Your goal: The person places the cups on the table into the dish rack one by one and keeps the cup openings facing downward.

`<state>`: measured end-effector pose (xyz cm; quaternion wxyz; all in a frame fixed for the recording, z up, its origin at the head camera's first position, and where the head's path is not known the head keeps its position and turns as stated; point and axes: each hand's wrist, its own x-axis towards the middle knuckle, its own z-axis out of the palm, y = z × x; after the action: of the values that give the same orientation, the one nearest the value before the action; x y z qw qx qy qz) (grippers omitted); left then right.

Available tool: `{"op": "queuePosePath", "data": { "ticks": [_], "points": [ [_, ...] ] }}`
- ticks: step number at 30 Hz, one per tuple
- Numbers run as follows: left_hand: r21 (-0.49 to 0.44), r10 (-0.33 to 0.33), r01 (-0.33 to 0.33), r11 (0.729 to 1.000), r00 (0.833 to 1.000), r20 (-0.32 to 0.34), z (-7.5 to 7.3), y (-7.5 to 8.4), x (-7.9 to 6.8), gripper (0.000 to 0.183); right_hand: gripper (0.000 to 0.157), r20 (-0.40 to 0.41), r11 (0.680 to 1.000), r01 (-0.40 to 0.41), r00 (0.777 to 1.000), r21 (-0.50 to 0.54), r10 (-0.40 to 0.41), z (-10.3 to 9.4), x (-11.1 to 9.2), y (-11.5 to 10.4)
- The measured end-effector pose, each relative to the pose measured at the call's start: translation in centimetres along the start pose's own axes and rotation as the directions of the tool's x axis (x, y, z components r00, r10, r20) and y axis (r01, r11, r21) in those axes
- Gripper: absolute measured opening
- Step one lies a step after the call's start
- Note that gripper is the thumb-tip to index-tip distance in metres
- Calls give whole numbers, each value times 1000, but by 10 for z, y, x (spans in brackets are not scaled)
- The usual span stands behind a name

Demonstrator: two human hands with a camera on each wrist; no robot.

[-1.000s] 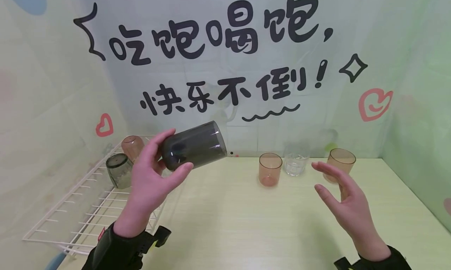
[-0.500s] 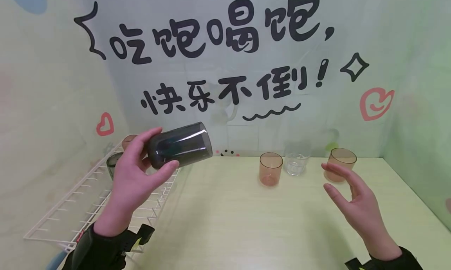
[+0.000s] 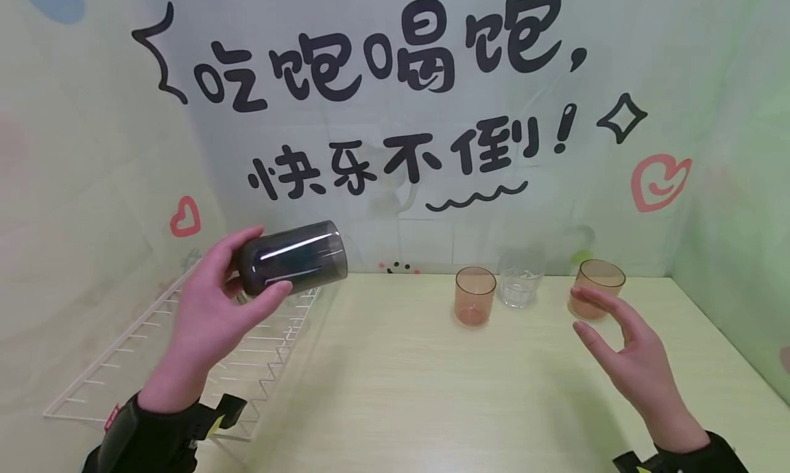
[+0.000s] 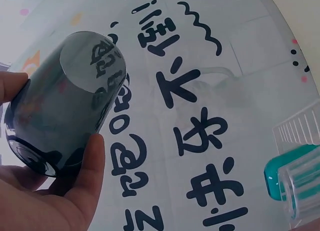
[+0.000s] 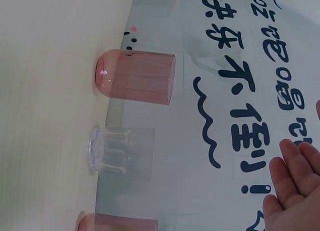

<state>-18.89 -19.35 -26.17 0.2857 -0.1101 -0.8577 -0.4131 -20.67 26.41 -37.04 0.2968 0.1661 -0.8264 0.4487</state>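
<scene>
Tilted on its side above the wire rack, a dark grey drinking glass [image 3: 296, 257] is gripped by my left hand [image 3: 210, 315], with the thumb along its lower side. Its mouth points right in the head view. In the left wrist view the same dark glass [image 4: 65, 96] shows its base down by the palm. My right hand [image 3: 642, 370] hovers over the right of the table, fingers gently bent, holding nothing. Behind its fingertips stands an amber-pink glass [image 3: 600, 275]; a clear glass [image 3: 518, 291] and another amber-pink glass [image 3: 475, 298] stand upright farther left.
A white wire rack [image 3: 271, 370] lies along the table's left side. The left wrist view shows a clear ribbed glass [image 4: 305, 186] and a teal item [image 4: 272, 178] by wire bars. Printed fabric [image 3: 420, 233] hangs behind the pale table [image 3: 432, 391].
My left hand has moved left with the dark glass, now covering the glasses seen earlier on the rack. The right hand has drifted slightly right and down.
</scene>
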Motion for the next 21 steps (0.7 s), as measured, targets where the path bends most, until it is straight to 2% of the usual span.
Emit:
{"op": "queuePosePath", "data": {
  "ticks": [6,11,21],
  "points": [
    [61,-20,19,998,1000,21,-9,-12,-1,69,53,5,999,-15,1000,-48,15,-5,0,6],
    [76,-24,22,997,999,22,-18,-21,0,67,52,2,997,-23,1000,-73,23,-7,-1,11],
    [145,-76,69,987,996,43,-31,-31,-2,68,53,22,994,-30,999,-106,33,-9,-3,17]
  ]
}}
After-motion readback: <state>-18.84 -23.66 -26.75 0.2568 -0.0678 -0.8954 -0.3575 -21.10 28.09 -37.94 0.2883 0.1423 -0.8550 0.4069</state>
